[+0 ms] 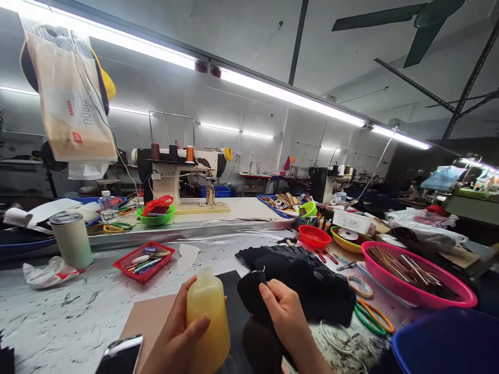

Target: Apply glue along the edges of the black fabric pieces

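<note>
My left hand [175, 332] is wrapped round a see-through plastic bottle [210, 317] with yellow liquid in it, tilted slightly. Close by on the right, my right hand [286, 314] pinches the edge of a rounded black piece of material [249, 293] between thumb and fingers. Behind that hand a pile of black cut pieces [307, 275] lies on the table. Under the bottle and hands are a flat black sheet [233, 285] and a tan board [146, 317]. A phone [120, 356] rests at the board's left edge.
A red basket of pens [144, 262] and a tumbler [71, 241] stand left on the worktable. Right are green-and-orange scissors [372, 318], a tape roll [359, 286], a pink basin [421, 275] and a blue bin [448, 340]. Behind stands a sewing machine [167, 182].
</note>
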Motion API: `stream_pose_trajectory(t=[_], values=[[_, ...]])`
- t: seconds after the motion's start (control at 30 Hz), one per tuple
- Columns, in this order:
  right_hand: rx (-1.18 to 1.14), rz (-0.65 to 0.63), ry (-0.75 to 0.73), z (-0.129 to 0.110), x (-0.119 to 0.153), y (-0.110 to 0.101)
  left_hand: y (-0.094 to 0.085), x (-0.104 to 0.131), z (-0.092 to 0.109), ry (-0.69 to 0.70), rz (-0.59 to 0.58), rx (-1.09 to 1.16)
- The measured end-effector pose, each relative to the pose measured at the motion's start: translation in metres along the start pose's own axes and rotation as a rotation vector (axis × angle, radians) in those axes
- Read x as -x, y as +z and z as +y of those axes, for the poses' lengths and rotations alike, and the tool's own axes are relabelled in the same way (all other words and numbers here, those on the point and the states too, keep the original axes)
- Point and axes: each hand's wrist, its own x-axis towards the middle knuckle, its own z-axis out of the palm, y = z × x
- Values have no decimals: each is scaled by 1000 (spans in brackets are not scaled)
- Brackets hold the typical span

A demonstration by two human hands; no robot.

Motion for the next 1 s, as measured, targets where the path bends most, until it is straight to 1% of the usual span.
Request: stream_pose_trajectory(t=[0.07, 0.17, 0.2, 0.23, 0.33, 0.37, 0.4, 0.47, 0.5, 0.53, 0.57, 0.63, 0.67, 0.7, 0.73, 0.77, 0.8, 0.87, 0.9, 0.93, 0.97, 1.0], values=[[88, 118, -96, -4, 4, 4, 6, 1, -2, 14, -19, -24], [130, 361, -229, -18, 10, 7, 12, -4, -10, 92, 2, -98], [132, 401, -298, -23, 13, 9, 12, -7, -15, 121, 4, -114], [139, 405, -378, -27, 15, 13, 12, -10, -20, 145, -5, -115], [207, 329, -619, -31, 25, 32, 9, -17, -35, 195, -53, -66], [232, 324, -658, -29, 28, 41, 8, -18, -39, 209, -61, -48], [248, 335, -665, -26, 31, 48, 7, -18, -42, 222, -65, -35], [219, 353, -618, -19, 36, 58, 5, -17, -44, 237, -63, -30], [171, 335, -576, -17, 37, 59, 4, -16, -43, 237, -64, -33], [101, 287, -519, -17, 36, 57, 4, -14, -40, 232, -67, -34], [9, 210, -442, -18, 35, 52, 3, -13, -37, 219, -71, -33], [-206, 43, -227, -23, 29, 38, 1, -12, -31, 183, -74, -22], [-283, -3, -119, -26, 26, 31, 1, -12, -29, 163, -74, -17], [-318, -7, -47, -29, 23, 25, 0, -12, -27, 146, -78, -15], [-310, 22, -48, -32, 21, 21, 0, -12, -26, 138, -87, -13], [-261, 66, -129, -35, 20, 18, 0, -13, -27, 136, -102, -10], [-185, 104, -274, -37, 20, 18, 0, -14, -28, 139, -120, -7], [-27, 139, -612, -40, 19, 21, -1, -14, -30, 162, -147, -25], [34, 147, -738, -42, 19, 22, -1, -14, -32, 183, -146, -52], [81, 152, -806, -44, 18, 24, -2, -14, -33, 209, -139, -92], [111, 153, -819, -46, 17, 25, -2, -13, -33, 242, -130, -142], [127, 145, -797, -48, 16, 24, -3, -12, -33, 276, -120, -199]])
